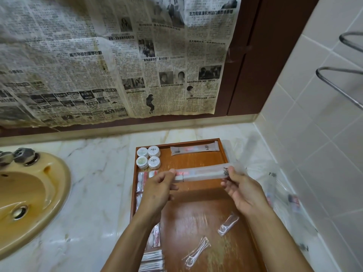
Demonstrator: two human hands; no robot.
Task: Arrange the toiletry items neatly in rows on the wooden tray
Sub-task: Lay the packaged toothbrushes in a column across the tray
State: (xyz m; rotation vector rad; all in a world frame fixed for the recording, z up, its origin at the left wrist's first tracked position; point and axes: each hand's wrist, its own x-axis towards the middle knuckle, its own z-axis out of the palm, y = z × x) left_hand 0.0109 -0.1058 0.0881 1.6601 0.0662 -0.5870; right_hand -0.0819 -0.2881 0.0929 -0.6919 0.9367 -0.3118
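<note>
Marble worktop by sink, tray w/ rows started. Left hand & right hand each pinch an end of the sachet, held above tray's far half. Prob. light, floppy, slick film; hold by ends.

The wooden tray has bare wood in the middle and near right, so a hand can pass there. Left edge is blocked: four round tubs at far corner, sachets along the side. One long packet lies at far edge. Two floss-pick packs lie near. Tiled wall is close on right.
</note>
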